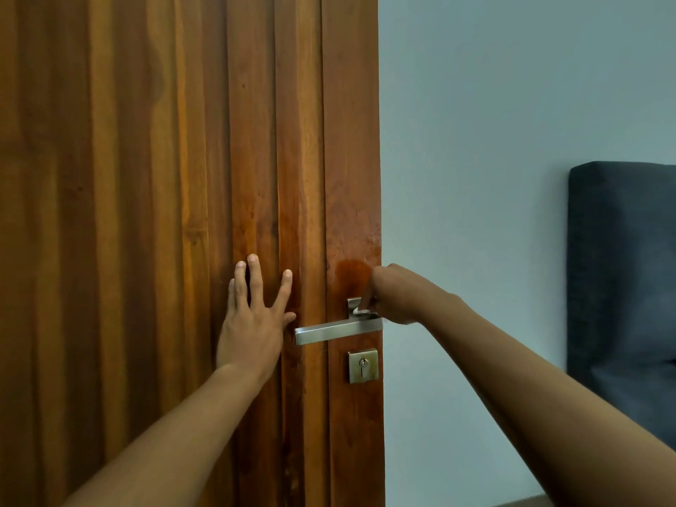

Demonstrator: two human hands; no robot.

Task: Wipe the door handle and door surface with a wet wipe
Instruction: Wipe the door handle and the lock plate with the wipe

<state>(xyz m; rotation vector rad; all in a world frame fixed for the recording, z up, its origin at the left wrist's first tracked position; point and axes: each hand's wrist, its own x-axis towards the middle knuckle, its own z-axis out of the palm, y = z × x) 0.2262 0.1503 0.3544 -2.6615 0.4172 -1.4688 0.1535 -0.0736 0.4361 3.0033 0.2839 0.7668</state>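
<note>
The left hand [252, 323] is pressing splayed fingers on the door [146, 214]; the right hand [393, 294] is pinching a wet wipe [360, 312] against the handle [336, 331].

There is a single view, from the head camera, which faces the wooden door [175, 177] nearly square on and close up, so the boards fill the left and middle of the frame from top edge to bottom edge. Its aim falls roughly level with the door handle [338, 329], seen slightly from above. Both forearms reach in from the bottom corners, so the lens sits just behind and above them. The door's free edge runs down the middle-right; beyond it a pale wall [494, 140] and what may be a dark padded headboard [622, 268] lie at the right edge. The wide lens bows the frame's borders.
</note>
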